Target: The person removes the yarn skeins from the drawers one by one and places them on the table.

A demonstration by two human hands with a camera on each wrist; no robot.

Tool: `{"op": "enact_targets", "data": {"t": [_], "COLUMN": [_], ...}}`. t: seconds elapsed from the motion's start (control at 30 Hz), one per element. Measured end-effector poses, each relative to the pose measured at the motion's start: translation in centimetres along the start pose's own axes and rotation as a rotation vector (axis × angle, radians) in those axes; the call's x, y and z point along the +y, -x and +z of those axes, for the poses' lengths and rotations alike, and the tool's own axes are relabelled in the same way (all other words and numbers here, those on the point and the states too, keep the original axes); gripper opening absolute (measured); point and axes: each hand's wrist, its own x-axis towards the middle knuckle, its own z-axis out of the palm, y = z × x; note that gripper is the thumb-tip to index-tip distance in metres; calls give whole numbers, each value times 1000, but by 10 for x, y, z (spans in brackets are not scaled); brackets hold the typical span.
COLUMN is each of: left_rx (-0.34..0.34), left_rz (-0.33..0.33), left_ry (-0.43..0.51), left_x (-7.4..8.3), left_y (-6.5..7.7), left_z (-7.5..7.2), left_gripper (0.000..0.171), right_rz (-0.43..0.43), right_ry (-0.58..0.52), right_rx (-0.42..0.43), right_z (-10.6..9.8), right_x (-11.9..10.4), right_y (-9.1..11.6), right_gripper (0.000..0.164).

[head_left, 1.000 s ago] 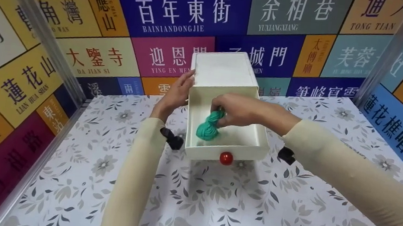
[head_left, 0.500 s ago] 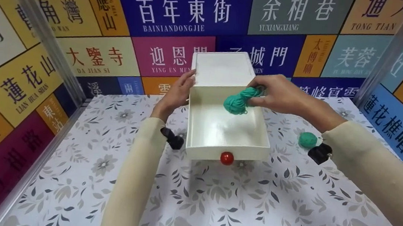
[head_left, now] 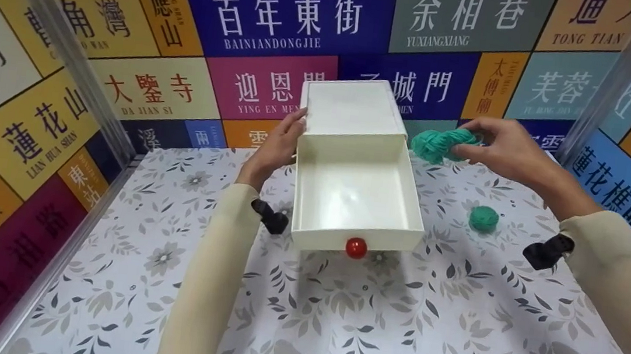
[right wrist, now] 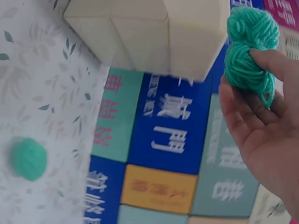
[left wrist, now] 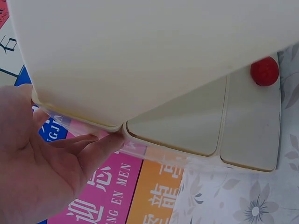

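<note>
A small skein of green yarn (head_left: 437, 145) is pinched between the thumb and fingers of my right hand (head_left: 509, 150), in the air to the right of a white drawer box (head_left: 352, 107). In the right wrist view the skein (right wrist: 252, 51) looks bunched, narrow in its middle. The box's drawer (head_left: 314, 241) is pulled out toward me; it has a red round knob (head_left: 356, 248) and nothing inside. My left hand (head_left: 276, 149) rests against the left side of the box, fingers stretched along it. A ball of green yarn (head_left: 484, 219) lies on the table, right of the drawer.
The table has a white floral cover (head_left: 299, 328). A wall of coloured panels with lettering (head_left: 285, 15) stands right behind the box, and similar panels rise at both sides. Clear corner posts (head_left: 66, 39) stand at left and right.
My right hand has lifted the yarn skein out of the drawer and carried it right, past the box's edge. The yarn ball on the table has come into view. My left hand stays put.
</note>
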Motion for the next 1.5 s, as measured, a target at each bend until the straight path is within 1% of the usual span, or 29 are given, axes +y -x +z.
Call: {"op": "enact_targets", "data": {"t": [0.1, 0.23, 0.33, 0.47, 0.57, 0.7, 0.93, 1.07, 1.17, 1.3, 1.5], "left_rx": [-8, -8, -10, -11, -16, -24, -17, -16, -18, -12, 3], "left_rz": [-2, 3, 9, 13, 17, 27, 23, 20, 16, 1, -3], "left_ry": [-1, -3, -13, -29, -22, -17, -14, -15, -11, -5, -18], "left_x": [0, 1, 1, 2, 2, 4, 3, 2, 2, 1, 1], "left_y": [0, 0, 0, 1, 0, -2, -4, -3, -2, -2, -2], "left_z": [0, 0, 0, 1, 2, 2, 1, 0, 0, -1, -1], "left_gripper": [50, 50, 51, 51, 51, 51, 51, 51, 51, 50, 50], "right_rz": [75, 158, 204, 261, 295, 353, 512, 582, 631, 673, 690], "right_ry": [-20, -41, -38, -39, -55, -82, -121, -124, -150, -169, -125], "right_rx": [-6, -4, 16, 40, 62, 95, 133, 158, 164, 154, 154], "right_z": [-3, 0, 4, 5, 5, 6, 16, 23, 28, 35, 38], "right_x": [20, 50, 74, 105, 123, 142, 169, 182, 190, 199, 204], "right_y": [3, 7, 10, 16, 23, 29, 33, 37, 42, 46, 51], "right_gripper": [55, 62, 64, 71, 77, 80, 80, 75, 71, 69, 70]}}
